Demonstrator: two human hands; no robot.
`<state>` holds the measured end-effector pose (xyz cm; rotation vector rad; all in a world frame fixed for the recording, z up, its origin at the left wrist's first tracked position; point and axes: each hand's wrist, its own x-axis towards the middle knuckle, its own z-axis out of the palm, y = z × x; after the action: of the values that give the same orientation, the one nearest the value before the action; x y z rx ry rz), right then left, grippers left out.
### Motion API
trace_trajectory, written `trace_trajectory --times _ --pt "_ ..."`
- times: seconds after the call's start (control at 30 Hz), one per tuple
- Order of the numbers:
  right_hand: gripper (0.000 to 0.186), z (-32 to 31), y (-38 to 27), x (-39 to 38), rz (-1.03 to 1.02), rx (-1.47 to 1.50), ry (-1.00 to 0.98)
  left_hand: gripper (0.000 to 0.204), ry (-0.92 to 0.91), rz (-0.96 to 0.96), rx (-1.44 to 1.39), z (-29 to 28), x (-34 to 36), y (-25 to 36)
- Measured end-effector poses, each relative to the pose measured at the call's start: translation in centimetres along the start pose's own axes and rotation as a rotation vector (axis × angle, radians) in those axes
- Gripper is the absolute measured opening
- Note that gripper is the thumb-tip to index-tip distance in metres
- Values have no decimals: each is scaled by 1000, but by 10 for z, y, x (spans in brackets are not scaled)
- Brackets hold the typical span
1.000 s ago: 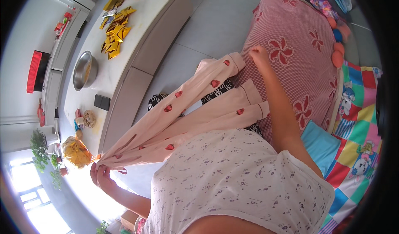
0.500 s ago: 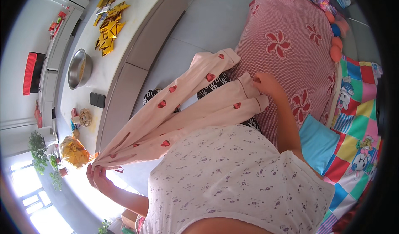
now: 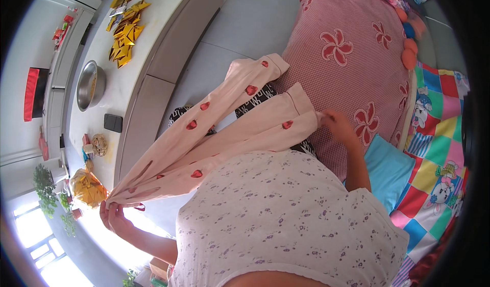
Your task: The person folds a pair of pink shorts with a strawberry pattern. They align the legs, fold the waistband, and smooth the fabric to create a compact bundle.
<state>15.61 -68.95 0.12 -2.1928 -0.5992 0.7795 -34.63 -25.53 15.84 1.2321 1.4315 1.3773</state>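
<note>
The right hand, earlier apart, now pinches pale-pink strawberry-print cloth trousers, stretching leftward from it to the gripping left hand.

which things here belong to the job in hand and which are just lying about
In hand:
pink strawberry-print garment
left hand pinching one end
right hand at another

Lying about:
gold packets
metal bowl
dark flat rectangular item
blue cloth

Light: bright, from blown-out multi-pane window, lower left | Glare: washed-out patch beside window, glints on shiny gold foil packets | Distortion: long white-topped surface bows, rim black | Focus: mostly sharp
</note>
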Motion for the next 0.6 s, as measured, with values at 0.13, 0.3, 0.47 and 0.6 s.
trace_trajectory --times 0.13,0.3,0.47,0.6 --pt "17 -26 -21 7 -119 168 457 44 -3 15 2 -4 2 -6" --pt "14 -51 -50 9 -298 492 700 43 -3 26 1 -5 2 -5" --pt "10 -42 -32 7 -262 713 548 42 -28 33 11 -1 9 -6" --pt "10 -39 -47 11 -158 747 446 41 -11 36 0 -7 5 -13"
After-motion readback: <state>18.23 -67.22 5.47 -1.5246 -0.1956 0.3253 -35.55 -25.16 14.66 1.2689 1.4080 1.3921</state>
